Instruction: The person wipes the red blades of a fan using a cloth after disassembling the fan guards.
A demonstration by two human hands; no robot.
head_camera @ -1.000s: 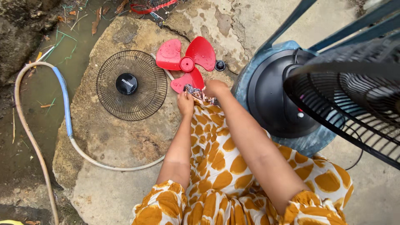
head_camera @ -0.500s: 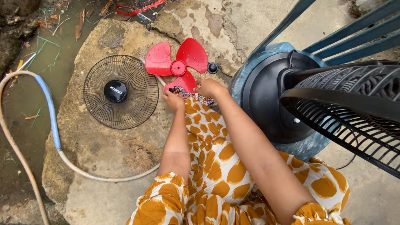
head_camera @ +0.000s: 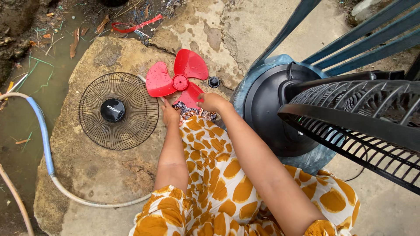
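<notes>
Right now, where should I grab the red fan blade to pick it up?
Probably by the round hub of the red fan blade, from above. It lies flat on the stone, and the hub sticks up, thicker than the thin curved paddles. The right hand already rests at one paddle.

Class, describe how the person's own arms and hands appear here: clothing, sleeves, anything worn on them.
Both arms are bare from short sleeves down. The sleeves are mustard-yellow with white blotches, matching the garment. The left hand and right hand show no gloves; no watch or bracelet is visible.
</notes>
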